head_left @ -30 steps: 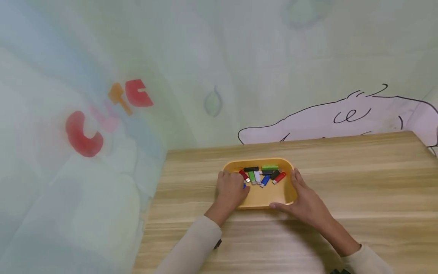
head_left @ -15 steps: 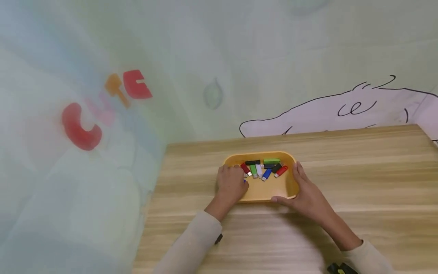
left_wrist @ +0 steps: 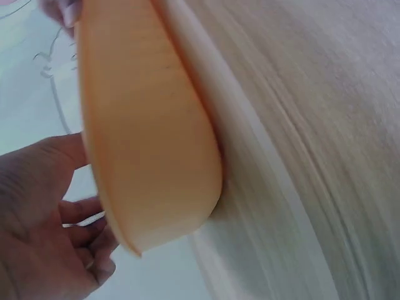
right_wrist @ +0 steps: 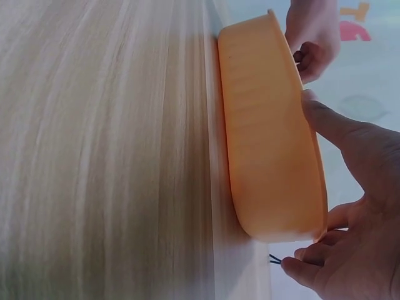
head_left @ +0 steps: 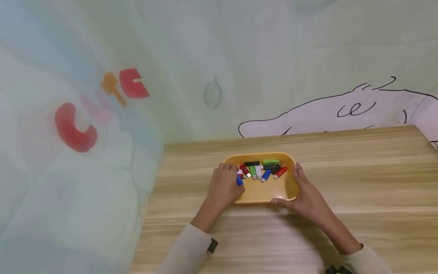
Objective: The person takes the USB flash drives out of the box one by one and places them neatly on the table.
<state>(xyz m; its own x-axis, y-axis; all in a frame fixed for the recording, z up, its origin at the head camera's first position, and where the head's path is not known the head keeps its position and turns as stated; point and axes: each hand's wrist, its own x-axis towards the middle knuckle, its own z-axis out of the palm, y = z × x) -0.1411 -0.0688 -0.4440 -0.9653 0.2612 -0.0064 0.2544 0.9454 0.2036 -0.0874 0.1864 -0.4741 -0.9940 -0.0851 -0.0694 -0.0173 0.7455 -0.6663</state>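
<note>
A yellow plastic tray stands on the table with several USB flash drives inside, mostly along its far side. My left hand reaches over the tray's left end and pinches a blue USB flash drive between thumb and fingers. In the left wrist view the left hand is at the tray's rim, its fingertips partly hidden behind the wall. My right hand holds the tray's right end, thumb on the near rim and fingers round the outer side. The right wrist view shows this right hand at the tray wall.
Among the other drives are a red one, a second blue one, a white one and a light green one. The wooden table meets a printed curtain at its back and left.
My left hand has shifted slightly left, bringing the blue USB flash drive into clearer view and uncovering a red-and-white drive beside it. The right hand keeps its hold on the tray.
</note>
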